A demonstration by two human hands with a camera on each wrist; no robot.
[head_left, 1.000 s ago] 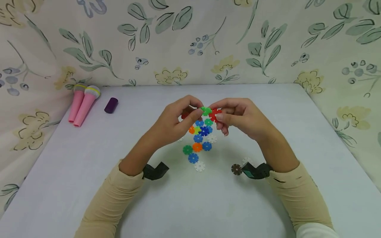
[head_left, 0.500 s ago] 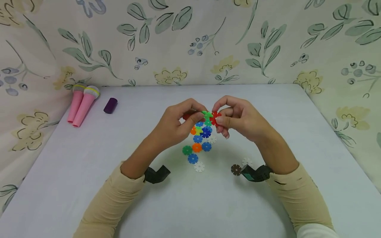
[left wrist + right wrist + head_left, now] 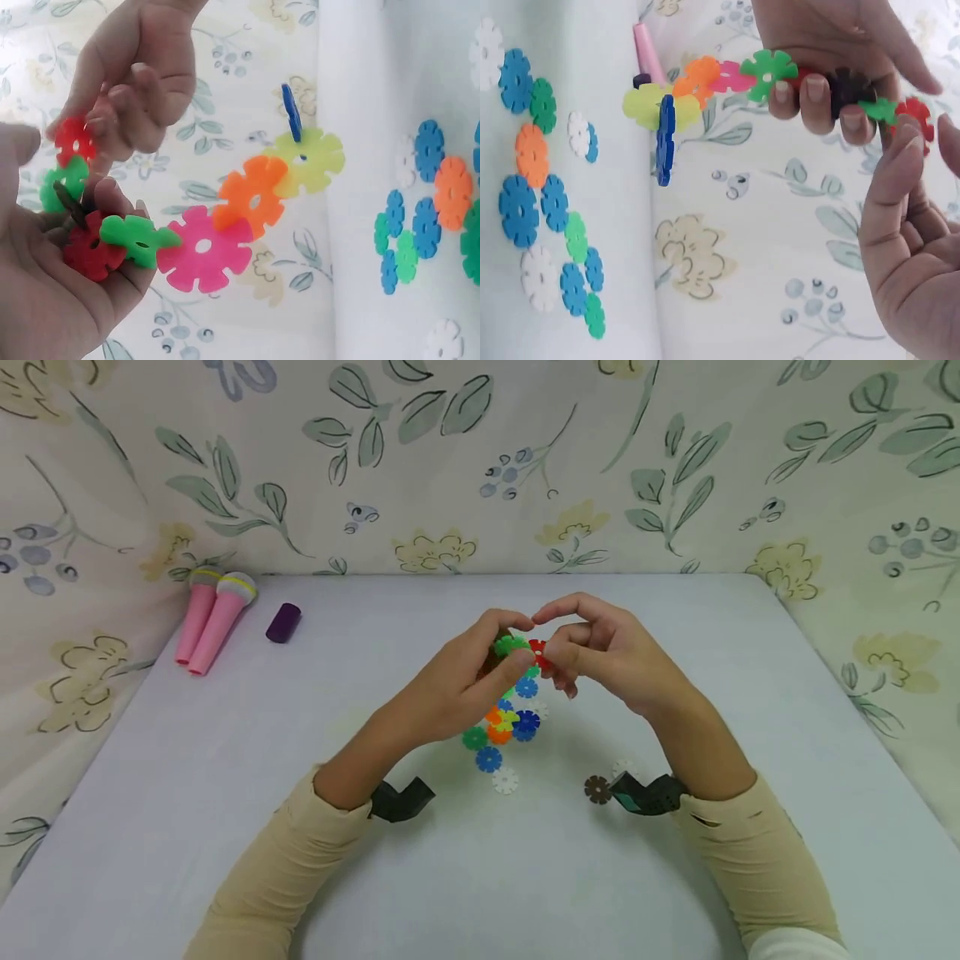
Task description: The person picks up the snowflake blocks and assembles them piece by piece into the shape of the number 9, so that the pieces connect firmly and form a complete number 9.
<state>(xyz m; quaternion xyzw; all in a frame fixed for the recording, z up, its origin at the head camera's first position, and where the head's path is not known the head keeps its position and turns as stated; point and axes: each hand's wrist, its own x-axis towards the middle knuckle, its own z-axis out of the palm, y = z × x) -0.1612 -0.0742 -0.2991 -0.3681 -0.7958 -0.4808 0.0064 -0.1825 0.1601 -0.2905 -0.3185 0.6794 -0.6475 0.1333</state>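
My left hand holds a chain of interlocking plastic snowflake discs in the air, its fingers curled round the middle part. In the left wrist view the chain runs through a green disc, a dark disc, a red disc in the palm, another green one, a pink disc, an orange disc, and a yellow disc with a blue disc set crosswise. At the other end, my right hand pinches a red disc, which touches the green one. Its index finger is raised off the disc.
Loose discs lie on the white table below the hands, among them a blue disc and a white disc. A brown disc lies by the right wrist camera. Two pink microphones and a purple cylinder sit back left.
My left hand has shifted right and turned, and the chain's free end has swung toward me. The right hand stays nearly in place, its index finger now spread further from the red disc.
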